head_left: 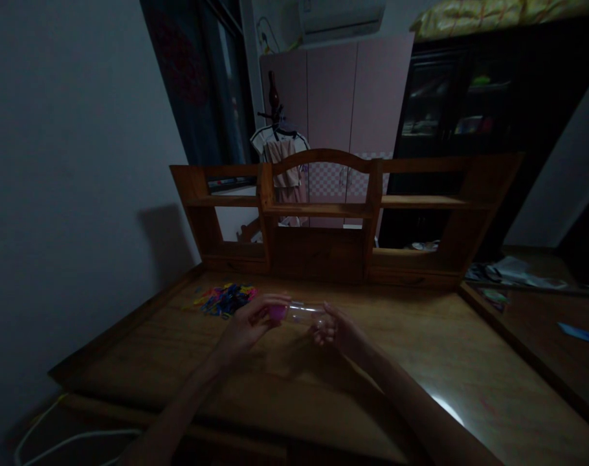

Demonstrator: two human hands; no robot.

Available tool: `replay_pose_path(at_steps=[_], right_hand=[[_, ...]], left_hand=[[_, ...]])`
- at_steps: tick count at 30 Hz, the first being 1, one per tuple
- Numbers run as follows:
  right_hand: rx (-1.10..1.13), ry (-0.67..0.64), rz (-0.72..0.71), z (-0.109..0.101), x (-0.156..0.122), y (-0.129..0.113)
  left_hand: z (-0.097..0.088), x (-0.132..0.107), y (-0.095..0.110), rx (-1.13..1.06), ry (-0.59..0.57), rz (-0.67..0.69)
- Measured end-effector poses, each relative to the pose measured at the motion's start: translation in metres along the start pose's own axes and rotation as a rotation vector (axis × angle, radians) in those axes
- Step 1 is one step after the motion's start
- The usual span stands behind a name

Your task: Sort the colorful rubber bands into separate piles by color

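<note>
I see left hand (246,325) curled round pink end (276,312), right hand (340,329) gripping opposite end: clear container (301,312), glossy, near-level, beside multicoloured pile (226,299).

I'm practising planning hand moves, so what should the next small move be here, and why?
Probably a gentle twist or pull on the pink end with the left hand, while the right hand steadies the clear container. The left hand grasps the pink end, which may be a lid, and the right holds the container's opposite side, so both seem well placed.
</note>
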State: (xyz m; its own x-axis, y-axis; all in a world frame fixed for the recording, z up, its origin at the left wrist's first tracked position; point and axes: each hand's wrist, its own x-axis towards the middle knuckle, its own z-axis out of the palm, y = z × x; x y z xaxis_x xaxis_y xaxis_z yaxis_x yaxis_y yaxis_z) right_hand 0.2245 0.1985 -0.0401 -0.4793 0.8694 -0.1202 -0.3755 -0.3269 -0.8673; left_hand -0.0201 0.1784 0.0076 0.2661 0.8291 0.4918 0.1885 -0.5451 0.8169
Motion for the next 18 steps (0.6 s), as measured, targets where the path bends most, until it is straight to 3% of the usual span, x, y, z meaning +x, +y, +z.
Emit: replay_pose_path(at_steps=[4, 9, 14, 18], right_hand=[[0.1, -0.072, 0.046, -0.002, 0.003, 0.005], [0.076, -0.032, 0.009, -0.001, 0.0, 0.003], [0.033, 0.055, -0.027, -0.001, 0.001, 0.002], [-0.02, 0.07, -0.069, -0.001, 0.004, 0.005]], left_hand=[[0.001, 0.0, 0.008, 0.079, -0.028, -0.024], [-0.006, 0.0, 0.012, 0.253, 0.029, -0.243], [-0.015, 0.002, 0.008, 0.096, -0.112, -0.073], [-0.017, 0.005, -0.002, 0.175, 0.025, -0.222]])
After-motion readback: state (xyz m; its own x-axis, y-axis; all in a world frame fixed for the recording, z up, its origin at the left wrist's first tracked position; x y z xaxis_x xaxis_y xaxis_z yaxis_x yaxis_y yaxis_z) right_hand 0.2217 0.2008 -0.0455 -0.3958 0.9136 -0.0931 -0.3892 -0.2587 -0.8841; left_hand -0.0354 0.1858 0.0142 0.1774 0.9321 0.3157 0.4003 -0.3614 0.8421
